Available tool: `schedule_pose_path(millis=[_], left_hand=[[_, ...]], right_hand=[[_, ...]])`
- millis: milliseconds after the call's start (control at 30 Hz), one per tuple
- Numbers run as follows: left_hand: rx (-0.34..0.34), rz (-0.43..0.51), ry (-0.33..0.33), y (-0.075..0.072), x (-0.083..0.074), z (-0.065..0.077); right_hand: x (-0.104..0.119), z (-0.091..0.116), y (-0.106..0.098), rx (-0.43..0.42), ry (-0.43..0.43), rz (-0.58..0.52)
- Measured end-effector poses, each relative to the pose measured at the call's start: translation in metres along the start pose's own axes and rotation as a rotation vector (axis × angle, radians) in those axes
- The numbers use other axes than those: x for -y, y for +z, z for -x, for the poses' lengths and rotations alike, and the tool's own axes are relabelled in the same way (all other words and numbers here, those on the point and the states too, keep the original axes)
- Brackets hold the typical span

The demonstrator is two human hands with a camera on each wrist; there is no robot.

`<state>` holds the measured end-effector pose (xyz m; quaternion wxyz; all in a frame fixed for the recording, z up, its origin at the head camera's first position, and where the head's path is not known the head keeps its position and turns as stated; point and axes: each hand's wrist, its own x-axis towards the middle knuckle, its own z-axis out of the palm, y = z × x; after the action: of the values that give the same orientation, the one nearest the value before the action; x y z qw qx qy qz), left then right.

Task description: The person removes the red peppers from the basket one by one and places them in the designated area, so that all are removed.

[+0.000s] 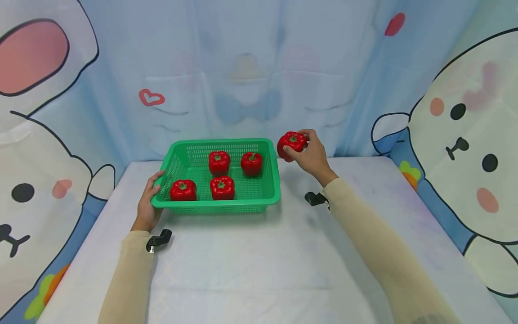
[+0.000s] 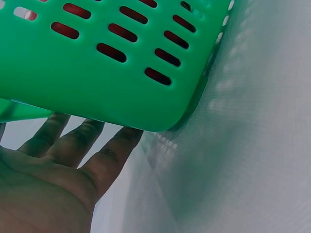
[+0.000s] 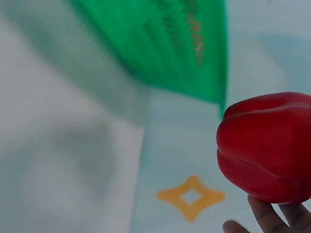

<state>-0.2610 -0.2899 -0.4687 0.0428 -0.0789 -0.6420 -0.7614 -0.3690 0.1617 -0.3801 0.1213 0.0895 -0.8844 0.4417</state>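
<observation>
A green plastic basket (image 1: 251, 202) with slotted walls stands on the white-covered table. In it are several red bell peppers, among them one at the back left (image 1: 219, 163) and one at the front left (image 1: 183, 190). My left hand (image 1: 147, 209) holds the basket's left end; in the left wrist view its spread fingers (image 2: 73, 145) meet the wall, fingertips partly hidden. Just past the basket's right rim, my right hand (image 1: 314, 157) grips another red bell pepper (image 1: 292, 143) above the table, thumb in front. That bell pepper (image 3: 267, 145) looms large in the right wrist view.
A pale blue cartoon-printed curtain (image 1: 243, 54) rises behind the table (image 1: 259, 261) and along both sides. Small black devices are strapped at the left wrist (image 1: 158, 240) and the right wrist (image 1: 315, 199).
</observation>
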Motion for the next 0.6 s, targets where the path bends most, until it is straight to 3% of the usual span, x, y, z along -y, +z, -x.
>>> schedule_pose_path(millis=[367,600], left_hand=[[-0.01,0.012,0.003,-0.001,0.003,-0.002],[-0.027,-0.028,0.002,-0.002,0.005,-0.004]], right_hand=[[-0.053,-0.015,0.013,0.08,0.147,0.094],[-0.069,-0.02,0.019,0.098,0.179,0.135]])
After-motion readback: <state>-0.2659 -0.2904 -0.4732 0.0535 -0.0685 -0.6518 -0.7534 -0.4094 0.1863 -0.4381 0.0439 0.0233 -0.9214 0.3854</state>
